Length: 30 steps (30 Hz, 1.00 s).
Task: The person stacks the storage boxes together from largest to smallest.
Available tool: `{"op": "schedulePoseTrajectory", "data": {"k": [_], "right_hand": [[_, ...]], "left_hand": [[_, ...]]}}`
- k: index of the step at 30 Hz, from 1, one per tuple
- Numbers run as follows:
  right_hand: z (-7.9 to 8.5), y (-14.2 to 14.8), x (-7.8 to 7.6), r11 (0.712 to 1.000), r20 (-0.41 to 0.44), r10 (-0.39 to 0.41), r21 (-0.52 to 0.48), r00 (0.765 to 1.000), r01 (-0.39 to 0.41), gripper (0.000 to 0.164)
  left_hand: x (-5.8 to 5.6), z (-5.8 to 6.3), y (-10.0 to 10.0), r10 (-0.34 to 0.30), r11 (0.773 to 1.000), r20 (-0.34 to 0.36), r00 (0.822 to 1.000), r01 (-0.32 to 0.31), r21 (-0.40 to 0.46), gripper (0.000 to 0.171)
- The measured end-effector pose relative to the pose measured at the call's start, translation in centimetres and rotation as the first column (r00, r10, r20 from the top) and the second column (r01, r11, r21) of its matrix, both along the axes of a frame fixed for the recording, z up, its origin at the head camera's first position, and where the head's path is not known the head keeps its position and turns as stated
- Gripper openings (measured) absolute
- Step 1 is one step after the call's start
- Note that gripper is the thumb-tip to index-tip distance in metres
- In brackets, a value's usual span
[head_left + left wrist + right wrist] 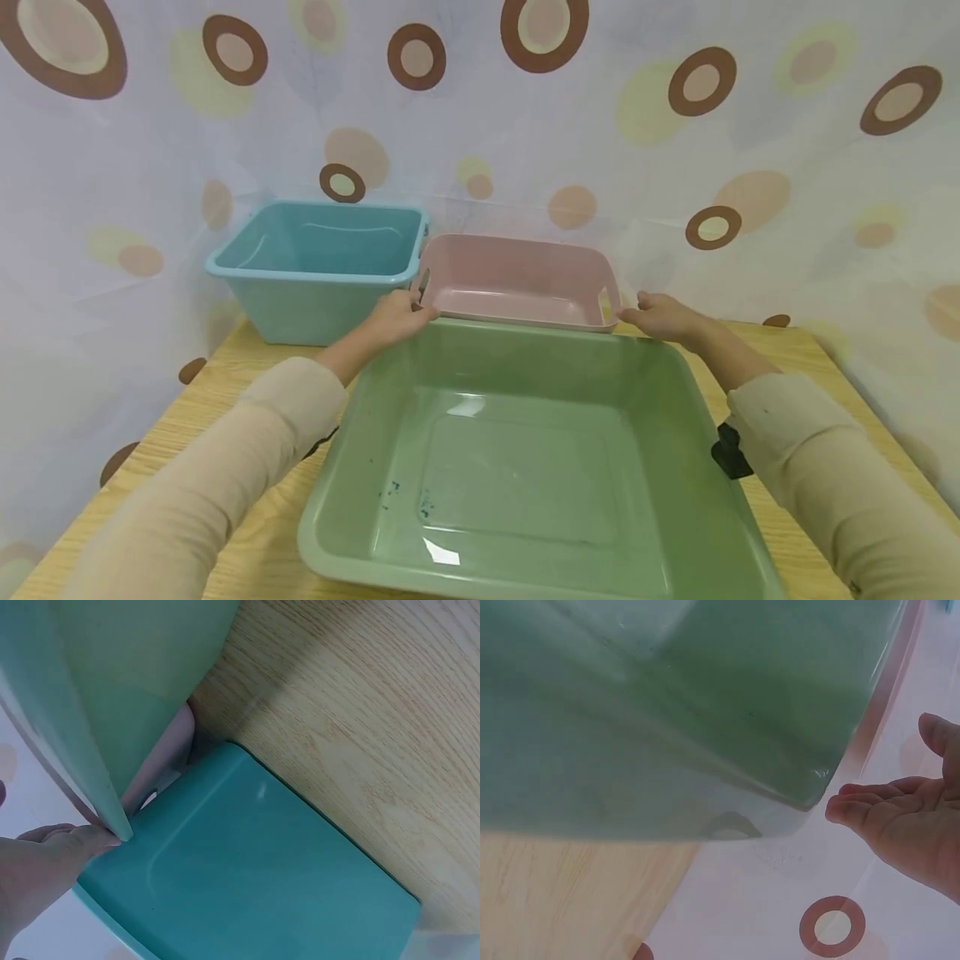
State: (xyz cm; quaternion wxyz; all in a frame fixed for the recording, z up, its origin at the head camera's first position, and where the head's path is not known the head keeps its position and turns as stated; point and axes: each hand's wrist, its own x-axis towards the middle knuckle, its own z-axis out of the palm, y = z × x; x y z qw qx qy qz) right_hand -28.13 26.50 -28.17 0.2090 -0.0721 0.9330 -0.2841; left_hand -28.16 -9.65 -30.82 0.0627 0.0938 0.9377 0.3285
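Observation:
A large green basin (pixel 525 467) fills the foreground in the head view, with small dark marks on its inside. At its far left corner, the fingertips of my left hand (pixel 393 321) reach the rim, extended, with the thumb raised apart from them. The left wrist view shows those fingertips right at the corner of the green rim. My right hand (pixel 667 318) is by the far right corner, thumb up and palm showing. In the right wrist view, a small gap parts its fingers (pixel 862 806) from the green rim.
Behind the green basin stands a pink basket (pixel 517 262) with handle openings at its ends. A blue basin (pixel 318 275) stands at the back left, beside the pink basket. All are on a wooden table (pixel 180 433) against a patterned curtain (pixel 480 117).

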Motion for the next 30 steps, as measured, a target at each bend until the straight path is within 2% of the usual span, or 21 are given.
{"op": "schedulePoseTrajectory", "data": {"k": [10, 12, 14, 17, 19, 22, 24, 30], "right_hand": [[-0.5, -1.2, 0.1, 0.999, 0.016, 0.02, 0.027, 1.0, -0.02, 0.068], [-0.6, -1.4, 0.1, 0.998, -0.023, 0.024, 0.054, 0.999, -0.023, 0.065], [-0.8, -1.6, 0.1, 0.996, -0.1, 0.033, 0.088, 0.994, -0.024, 0.057], [-1.1, -2.0, -0.1, 0.988, -0.223, 0.038, 0.154, 0.974, -0.003, 0.045], [-1.2, -2.1, -0.2, 0.984, -0.263, 0.025, 0.179, 0.965, 0.023, 0.042], [-1.4, -2.3, -0.4, 0.981, -0.277, -0.028, 0.175, 0.961, 0.079, 0.039], [-1.5, -2.4, -0.5, 0.98, -0.28, -0.058, 0.167, 0.958, 0.108, 0.037], [-1.5, -2.3, -0.6, 0.98, -0.273, -0.061, 0.165, 0.96, 0.109, 0.037]], "left_hand": [[-0.1, 0.3, -0.2, 0.011, 1.0, 0.046, 0.999, -0.01, -0.017, 0.048], [-0.2, 0.3, -0.2, 0.017, 1.0, 0.055, 0.998, -0.016, -0.014, 0.048], [-0.2, 0.3, -0.1, 0.023, 1.0, 0.052, 0.998, -0.023, -0.011, 0.048], [-0.1, 0.2, 0.0, 0.017, 1.0, 0.026, 1.0, -0.017, 0.0, 0.042], [0.0, 0.1, 0.1, 0.008, 1.0, 0.008, 1.0, -0.008, 0.008, 0.038], [0.1, 0.0, 0.3, 0.001, 1.0, -0.02, 1.0, -0.001, 0.019, 0.036], [0.2, -0.1, 0.3, 0.005, 0.999, -0.015, 1.0, -0.005, 0.032, 0.037], [0.2, -0.3, 0.4, 0.022, 0.998, 0.007, 1.0, -0.022, 0.054, 0.045]]}}
